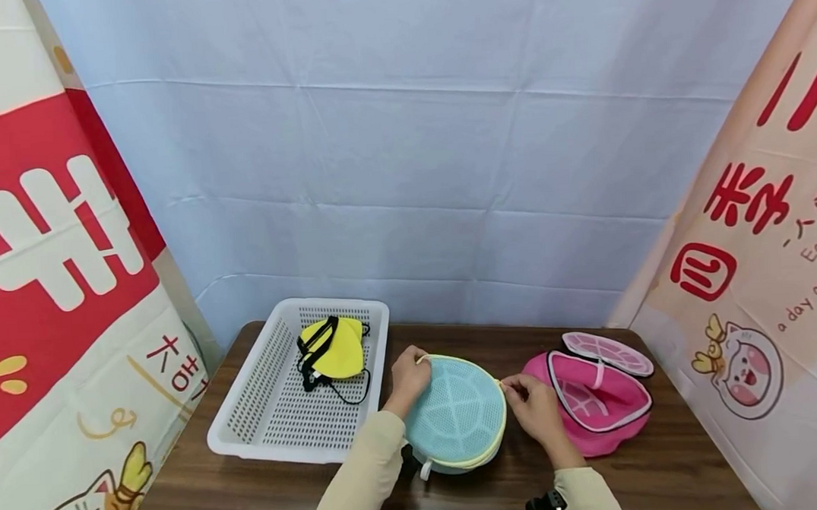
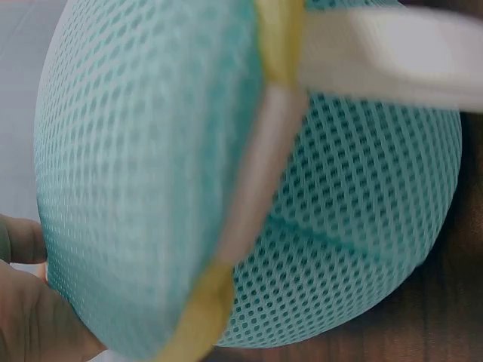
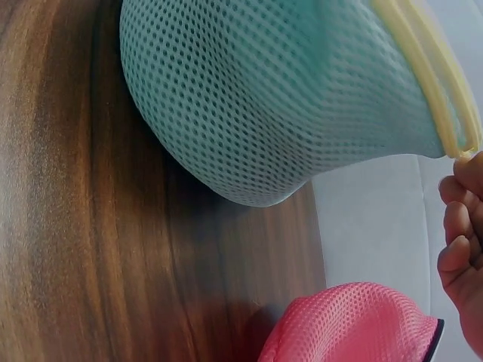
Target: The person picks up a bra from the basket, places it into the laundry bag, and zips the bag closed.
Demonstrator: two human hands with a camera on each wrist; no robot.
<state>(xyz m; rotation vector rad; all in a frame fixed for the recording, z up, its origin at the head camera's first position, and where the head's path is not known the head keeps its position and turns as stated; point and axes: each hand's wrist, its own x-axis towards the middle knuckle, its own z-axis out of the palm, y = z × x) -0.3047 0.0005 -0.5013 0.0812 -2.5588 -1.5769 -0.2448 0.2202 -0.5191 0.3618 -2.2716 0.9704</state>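
A round, light-blue mesh laundry bag [image 1: 456,409] with yellow trim stands on the table, its lid lying over the top. My left hand [image 1: 410,380] grips the bag's far left rim; in the left wrist view, its thumb [image 2: 34,317] lies against the mesh. Over on the right side, my right hand [image 1: 534,405] pinches the yellow edging [image 3: 434,83] between thumb and fingertips, pulling that corner of the mesh outward. The right wrist view shows the remaining fingers curled. A white tab [image 1: 426,469] hangs at the bag's near side.
A white perforated basket [image 1: 250,395] at the left holds a yellow piece [image 1: 344,353] with black straps. Beside my right hand, a pink mesh bag [image 1: 594,429] lies with its lid [image 1: 607,353] folded back. Everything is on a dark wooden table [image 1: 186,493] before a pale curtain.
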